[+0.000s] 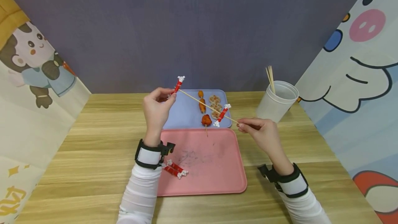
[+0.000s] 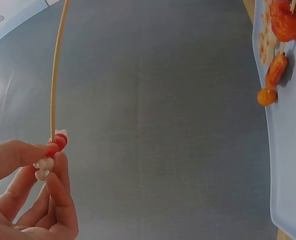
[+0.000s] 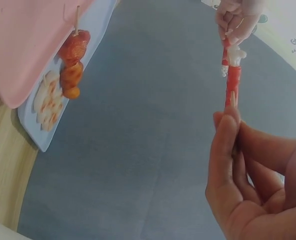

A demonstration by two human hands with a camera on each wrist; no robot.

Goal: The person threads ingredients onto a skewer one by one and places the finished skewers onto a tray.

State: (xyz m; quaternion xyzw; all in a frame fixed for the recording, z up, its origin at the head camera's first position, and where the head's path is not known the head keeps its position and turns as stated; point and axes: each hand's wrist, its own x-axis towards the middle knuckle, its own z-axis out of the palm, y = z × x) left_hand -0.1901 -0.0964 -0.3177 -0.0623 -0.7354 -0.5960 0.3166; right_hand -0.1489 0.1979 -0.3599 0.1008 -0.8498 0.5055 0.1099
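My left hand (image 1: 159, 108) pinches a red roll with white knobbly ends (image 1: 178, 85) between thumb and fingers, raised over the back tray. A thin wooden skewer (image 1: 194, 99) slants from that roll down to my right hand (image 1: 260, 132), whose thumb and fingertips pinch its lower end. Threaded crosswise on the skewer, close to the right hand, is a second red roll (image 1: 222, 114). In the left wrist view the skewer (image 2: 54, 85) meets the held roll (image 2: 59, 142) right at the fingertips. Two more red rolls (image 1: 175, 169) lie on the pink tray (image 1: 217, 168), partly behind the left wrist strap.
Behind the pink tray sits a light blue tray (image 1: 183, 113). It bears a skewer of orange-brown food pieces (image 1: 202, 105) and several pale slices with holes (image 1: 215, 106). At the back right, a white canister (image 1: 273, 104) holds several wooden skewers (image 1: 271, 78). A grey wall closes off the back.
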